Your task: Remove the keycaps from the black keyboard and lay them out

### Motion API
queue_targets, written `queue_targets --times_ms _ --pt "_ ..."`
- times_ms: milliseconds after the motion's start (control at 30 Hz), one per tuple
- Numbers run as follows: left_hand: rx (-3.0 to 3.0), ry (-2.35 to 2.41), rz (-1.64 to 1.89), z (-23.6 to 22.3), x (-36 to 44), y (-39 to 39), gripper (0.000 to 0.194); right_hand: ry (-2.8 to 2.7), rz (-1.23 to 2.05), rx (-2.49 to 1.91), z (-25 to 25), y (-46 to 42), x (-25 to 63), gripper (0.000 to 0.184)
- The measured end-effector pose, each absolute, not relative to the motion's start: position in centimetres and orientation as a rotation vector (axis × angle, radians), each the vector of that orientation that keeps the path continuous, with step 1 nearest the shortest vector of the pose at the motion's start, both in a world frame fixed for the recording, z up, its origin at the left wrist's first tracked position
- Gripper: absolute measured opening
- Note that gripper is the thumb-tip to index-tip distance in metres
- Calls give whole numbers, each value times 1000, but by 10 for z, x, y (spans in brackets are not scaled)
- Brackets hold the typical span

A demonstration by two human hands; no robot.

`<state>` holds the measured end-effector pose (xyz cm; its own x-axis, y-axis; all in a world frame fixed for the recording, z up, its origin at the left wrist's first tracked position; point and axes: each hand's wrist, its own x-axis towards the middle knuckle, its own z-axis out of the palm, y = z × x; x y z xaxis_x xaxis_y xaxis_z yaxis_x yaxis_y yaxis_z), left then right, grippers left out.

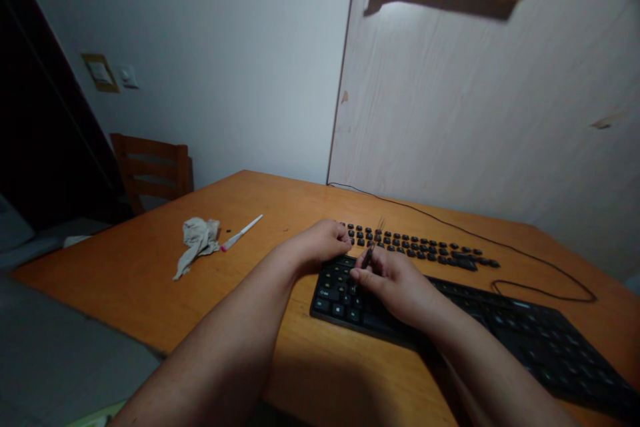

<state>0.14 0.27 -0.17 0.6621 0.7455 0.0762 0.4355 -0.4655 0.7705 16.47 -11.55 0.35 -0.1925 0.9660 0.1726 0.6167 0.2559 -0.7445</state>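
Observation:
A black keyboard [320,305] lies on the table, its upper left part showing bare switches without keycaps. Behind it, loose black keycaps [404,241] are laid out in several rows. My left hand [327,240] rests at the left end of these rows, fingers curled; whatever they hold, if anything, is hidden. Over the left part of the keyboard, my right hand [397,280] pinches a small dark piece [368,257], too unclear to name for certain. Thin wires [381,223] stick up just beyond the right hand; I cannot tell whether it holds them.
A crumpled pale cloth [199,240] and a white brush [243,232] with a pink end lie left on the wooden table [270,200]. A black cable [430,213] runs along the back and loops at right. A wooden chair [154,170] stands beyond the left edge.

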Motion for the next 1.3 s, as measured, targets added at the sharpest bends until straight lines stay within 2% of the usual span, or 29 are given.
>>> queue_targets --times_ms 467,900,1300 --pt "2160 925 505 -3 0 2 18 -1917 871 -1417 11 -119 167 10" --pt "2205 948 478 -4 2 1 15 -2109 477 -1516 15 -127 159 8" --pt "2213 933 394 2 0 -4 15 -2008 542 -1488 8 -120 164 10"
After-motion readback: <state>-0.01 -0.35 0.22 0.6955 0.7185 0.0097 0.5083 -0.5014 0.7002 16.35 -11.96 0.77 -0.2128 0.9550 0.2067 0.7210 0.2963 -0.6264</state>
